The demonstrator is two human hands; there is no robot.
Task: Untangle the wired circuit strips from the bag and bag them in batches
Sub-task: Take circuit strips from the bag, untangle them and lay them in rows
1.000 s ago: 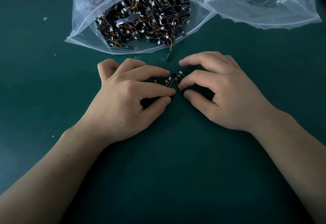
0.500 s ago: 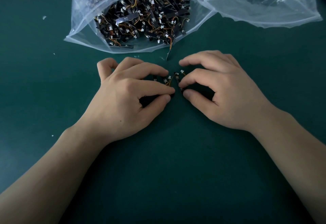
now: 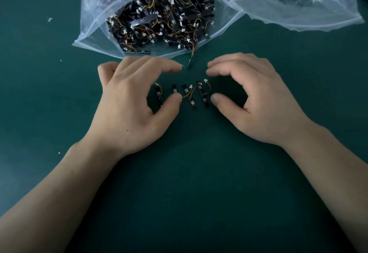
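Observation:
Several small black circuit strips (image 3: pixel 190 97) with orange wires and white plugs lie side by side on the green table between my hands. My left hand (image 3: pixel 135 103) arches over the two leftmost strips, its thumb tip touching one strip's lower end. My right hand (image 3: pixel 256 101) hovers just right of the row, fingers spread, holding nothing. A clear plastic bag (image 3: pixel 93 24) lies open behind them, full of tangled strips (image 3: pixel 161 20). One strip (image 3: pixel 191 58) sticks out of its mouth.
A second clear bag (image 3: pixel 294 0) lies at the back right, with something dark showing through the plastic. Small white scraps (image 3: pixel 49 19) dot the green table (image 3: pixel 189 183) on the left.
Both hands have opened and lifted apart. The strips that were bunched under the fingertips now lie spread in a row on the table.

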